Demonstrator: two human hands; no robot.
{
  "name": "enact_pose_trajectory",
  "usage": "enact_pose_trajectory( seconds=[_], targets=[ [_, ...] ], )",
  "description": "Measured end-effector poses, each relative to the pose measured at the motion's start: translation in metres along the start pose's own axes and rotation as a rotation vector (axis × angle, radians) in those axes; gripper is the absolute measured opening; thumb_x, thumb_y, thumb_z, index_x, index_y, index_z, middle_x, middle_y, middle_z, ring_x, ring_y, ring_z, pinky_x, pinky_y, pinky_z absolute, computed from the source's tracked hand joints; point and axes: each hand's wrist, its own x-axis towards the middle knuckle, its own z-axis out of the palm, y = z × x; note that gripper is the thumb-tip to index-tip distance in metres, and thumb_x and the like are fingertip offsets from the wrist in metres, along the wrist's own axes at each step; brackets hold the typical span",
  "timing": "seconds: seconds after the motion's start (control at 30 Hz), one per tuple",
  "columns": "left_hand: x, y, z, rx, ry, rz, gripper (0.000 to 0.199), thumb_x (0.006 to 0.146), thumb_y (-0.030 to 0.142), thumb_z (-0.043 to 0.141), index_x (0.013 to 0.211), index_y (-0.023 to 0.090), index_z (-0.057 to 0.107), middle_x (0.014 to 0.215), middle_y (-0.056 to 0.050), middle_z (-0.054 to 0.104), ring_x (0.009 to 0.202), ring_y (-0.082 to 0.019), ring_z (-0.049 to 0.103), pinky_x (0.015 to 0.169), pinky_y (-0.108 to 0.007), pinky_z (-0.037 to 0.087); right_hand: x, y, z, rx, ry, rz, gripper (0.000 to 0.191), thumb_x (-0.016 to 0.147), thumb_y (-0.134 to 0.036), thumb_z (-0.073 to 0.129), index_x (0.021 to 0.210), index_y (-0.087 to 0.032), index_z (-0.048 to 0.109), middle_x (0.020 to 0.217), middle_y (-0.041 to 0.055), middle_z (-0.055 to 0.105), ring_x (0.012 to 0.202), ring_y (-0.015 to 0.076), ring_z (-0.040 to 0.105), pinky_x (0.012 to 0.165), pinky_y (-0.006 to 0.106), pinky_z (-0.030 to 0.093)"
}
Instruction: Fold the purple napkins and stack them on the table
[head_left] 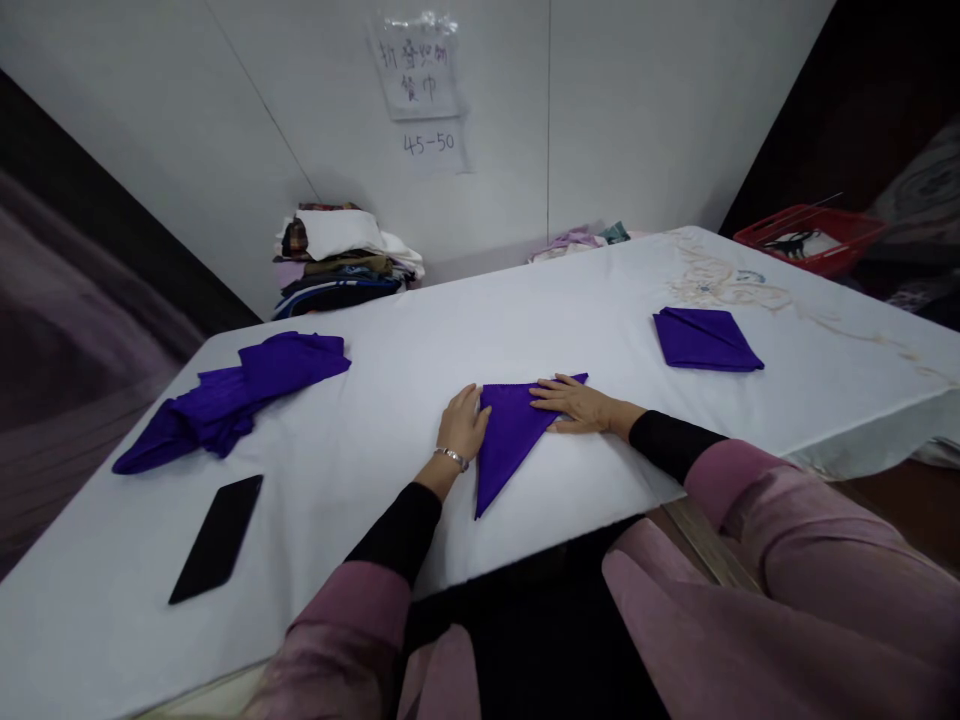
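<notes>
Purple triangle (507, 436) lies under left thumb (483, 420), right fingers (553, 404).

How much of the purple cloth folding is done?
The flat purple cloth on the right already looks folded. The purple triangle is in hand: the left hand touches its left edge, the right hand its upper right part. The crumpled purple heap on the left looks unfolded, so it is probably left to do.

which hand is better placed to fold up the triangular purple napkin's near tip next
Left, I'd judge: the left hand rests on the triangular purple napkin at its left edge, nearer that tip; the right hand lies by its right corner.
</notes>
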Motion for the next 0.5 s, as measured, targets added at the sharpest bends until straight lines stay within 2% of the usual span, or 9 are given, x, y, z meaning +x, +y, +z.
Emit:
enact_pose_trajectory(
  seconds=[0.07, 0.17, 0.27, 0.5],
  targets=[
    [0.013, 0.000, 0.014, -0.030, 0.035, -0.142, 0.040, 0.084, 0.033, 0.048, 0.119, 0.016, 0.051, 0.126, -0.011, 0.054, 0.119, -0.023, 0.047, 0.102, -0.039, 0.037, 0.000, 0.000, 0.000, -0.020, 0.004, -0.005, 0.058, 0.088, -0.051, 0.043, 0.138, -0.022, 0.035, 0.145, 0.0087, 0.032, 0.137, 0.0259, 0.017, 0.108, 0.053, 0.009],
    [0.026, 0.002, 0.025, -0.056, 0.031, -0.250, 0.032, 0.082, 0.037, 0.051, 0.106, 0.017, 0.059, 0.119, -0.010, 0.059, 0.115, -0.022, 0.050, 0.101, -0.035, 0.037, 0.000, 0.000, 0.000, -0.032, 0.016, -0.007, 0.058, 0.087, -0.050, 0.044, 0.138, -0.022, 0.036, 0.145, 0.0088, 0.034, 0.136, 0.0260, 0.018, 0.108, 0.053, 0.010],
    [0.032, 0.004, 0.030, -0.045, 0.044, -0.313, 0.023, 0.082, 0.039, 0.051, 0.090, 0.021, 0.063, 0.114, -0.006, 0.062, 0.112, -0.020, 0.051, 0.099, -0.033, 0.037, 0.000, -0.002, -0.001, -0.028, 0.026, -0.005, 0.057, 0.087, -0.050, 0.045, 0.136, -0.023, 0.038, 0.144, 0.0088, 0.035, 0.136, 0.0258, 0.019, 0.108, 0.052, 0.009],
    [0.039, 0.001, 0.036, -0.020, 0.085, -0.386, 0.021, 0.081, 0.039, 0.051, 0.075, 0.022, 0.062, 0.114, -0.006, 0.061, 0.114, -0.023, 0.048, 0.098, -0.039, 0.036, 0.000, -0.006, -0.005, 0.020, 0.014, 0.004, 0.056, 0.087, -0.050, 0.046, 0.136, -0.024, 0.038, 0.144, 0.0081, 0.034, 0.136, 0.0240, 0.020, 0.109, 0.051, 0.007]
  ],
)
